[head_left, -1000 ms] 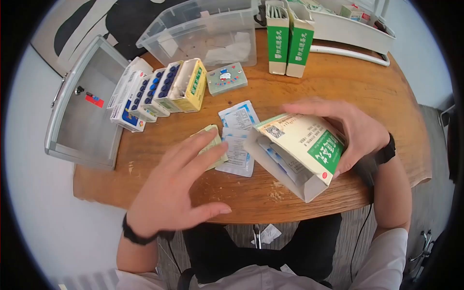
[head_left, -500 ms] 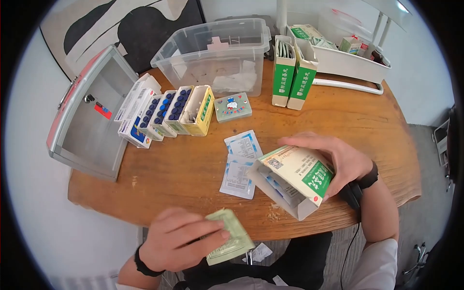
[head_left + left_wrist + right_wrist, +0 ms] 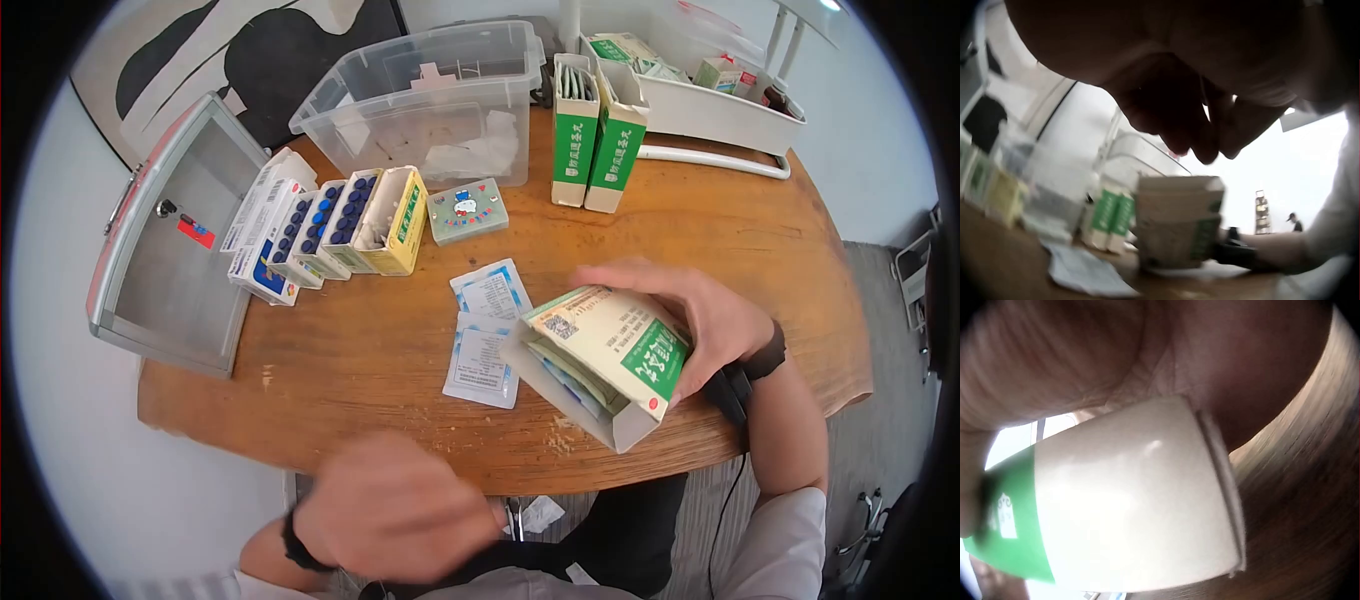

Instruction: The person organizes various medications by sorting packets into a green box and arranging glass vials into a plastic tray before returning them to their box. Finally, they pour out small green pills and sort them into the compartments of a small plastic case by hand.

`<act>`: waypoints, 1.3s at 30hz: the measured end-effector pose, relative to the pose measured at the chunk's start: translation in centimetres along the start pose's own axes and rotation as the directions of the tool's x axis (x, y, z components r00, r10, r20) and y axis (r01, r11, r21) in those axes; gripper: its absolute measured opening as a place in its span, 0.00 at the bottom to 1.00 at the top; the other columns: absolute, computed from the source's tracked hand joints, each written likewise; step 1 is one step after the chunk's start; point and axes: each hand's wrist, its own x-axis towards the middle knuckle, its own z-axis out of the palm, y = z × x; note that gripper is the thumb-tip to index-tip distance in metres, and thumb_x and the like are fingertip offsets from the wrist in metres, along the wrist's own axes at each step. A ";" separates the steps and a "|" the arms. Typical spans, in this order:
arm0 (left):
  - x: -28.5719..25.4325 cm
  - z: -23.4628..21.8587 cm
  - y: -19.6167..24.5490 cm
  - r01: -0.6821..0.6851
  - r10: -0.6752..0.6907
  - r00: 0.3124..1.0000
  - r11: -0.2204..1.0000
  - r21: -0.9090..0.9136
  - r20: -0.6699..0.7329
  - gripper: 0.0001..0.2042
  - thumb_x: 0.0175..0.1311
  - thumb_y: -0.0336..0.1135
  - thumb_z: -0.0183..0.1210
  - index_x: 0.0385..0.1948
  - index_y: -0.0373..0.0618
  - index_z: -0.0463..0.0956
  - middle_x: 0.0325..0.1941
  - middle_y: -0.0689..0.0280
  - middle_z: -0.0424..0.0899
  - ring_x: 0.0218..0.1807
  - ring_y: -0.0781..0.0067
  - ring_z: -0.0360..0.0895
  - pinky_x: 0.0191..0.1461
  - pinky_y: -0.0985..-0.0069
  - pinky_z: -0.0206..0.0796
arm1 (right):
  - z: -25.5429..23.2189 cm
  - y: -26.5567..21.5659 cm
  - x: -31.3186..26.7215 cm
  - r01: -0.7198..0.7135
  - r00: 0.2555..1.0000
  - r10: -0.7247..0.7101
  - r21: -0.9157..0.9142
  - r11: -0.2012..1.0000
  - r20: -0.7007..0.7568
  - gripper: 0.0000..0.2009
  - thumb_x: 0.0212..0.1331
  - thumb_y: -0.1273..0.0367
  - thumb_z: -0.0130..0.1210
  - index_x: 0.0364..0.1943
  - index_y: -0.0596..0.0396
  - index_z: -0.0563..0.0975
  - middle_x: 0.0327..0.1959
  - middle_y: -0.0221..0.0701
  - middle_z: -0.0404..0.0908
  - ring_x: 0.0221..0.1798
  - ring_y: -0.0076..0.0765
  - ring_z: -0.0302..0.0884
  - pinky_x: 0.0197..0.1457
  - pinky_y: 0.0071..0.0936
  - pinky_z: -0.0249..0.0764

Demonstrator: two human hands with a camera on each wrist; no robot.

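My right hand (image 3: pixel 710 305) grips a cream and green medicine box (image 3: pixel 600 340) from its right side, tilted with its open end toward the left. Inside that end, a pale green packet (image 3: pixel 590 383) and some blue-edged material show. In the right wrist view, the palm and fingers wrap the box (image 3: pixel 1122 494). My left hand (image 3: pixel 400 510) is a blur over the table's front edge. The left wrist view shows its fingers (image 3: pixel 1200 140) loosely bent, with nothing seen between them. Two white and blue sachets (image 3: pixel 483 360) lie overlapping left of the box.
Several boxes of blue-capped vials (image 3: pixel 322 225) and a small patterned case (image 3: pixel 467 212) stand at the back left, before a clear plastic bin (image 3: pixel 420 110). Two upright green boxes (image 3: pixel 573 150) stand beside a white rack (image 3: pixel 700 115). A clear-fronted case (image 3: pixel 190 270) leans at the left.
My left hand picked up the pale green packet from the table and drew it toward me. A green packet now shows inside the box, and the left hand is without it.
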 end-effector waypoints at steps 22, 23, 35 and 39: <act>-7.5 51.9 -20.2 0.341 -0.090 0.917 0.683 -0.646 0.389 0.27 0.73 0.44 0.68 0.70 0.44 0.78 0.69 0.50 0.85 0.70 0.44 0.80 0.75 0.54 0.72 | -0.1 -0.3 2.0 -0.095 0.986 0.025 -0.435 0.895 -0.163 0.56 0.42 0.49 0.86 0.78 0.60 0.75 0.77 0.46 0.78 0.77 0.57 0.73 0.82 0.52 0.60; -7.7 52.0 -19.6 0.326 -0.085 0.923 0.689 -0.648 0.375 0.27 0.73 0.44 0.67 0.70 0.44 0.78 0.68 0.50 0.85 0.70 0.44 0.80 0.75 0.54 0.72 | 0.2 -0.4 2.0 -0.101 0.990 0.042 -0.463 0.881 -0.136 0.55 0.42 0.51 0.85 0.78 0.59 0.75 0.77 0.44 0.78 0.78 0.57 0.72 0.83 0.52 0.61; -15.1 39.5 -16.4 0.278 -0.233 0.956 0.909 -0.309 0.176 0.24 0.73 0.45 0.67 0.67 0.45 0.81 0.65 0.49 0.87 0.68 0.45 0.82 0.73 0.53 0.72 | 2.0 -2.5 -0.7 -0.148 0.974 -0.042 -0.763 0.630 -0.224 0.54 0.37 0.55 0.85 0.78 0.52 0.76 0.80 0.43 0.75 0.84 0.60 0.65 0.85 0.58 0.63; -21.4 34.1 -11.8 0.344 -0.333 0.938 0.924 -0.166 0.091 0.23 0.73 0.45 0.67 0.66 0.46 0.82 0.64 0.49 0.87 0.67 0.45 0.82 0.73 0.53 0.72 | 7.5 -9.1 -7.7 0.067 0.935 -0.200 -0.409 0.910 -0.292 0.47 0.42 0.55 0.86 0.70 0.64 0.81 0.63 0.50 0.87 0.60 0.53 0.86 0.68 0.47 0.80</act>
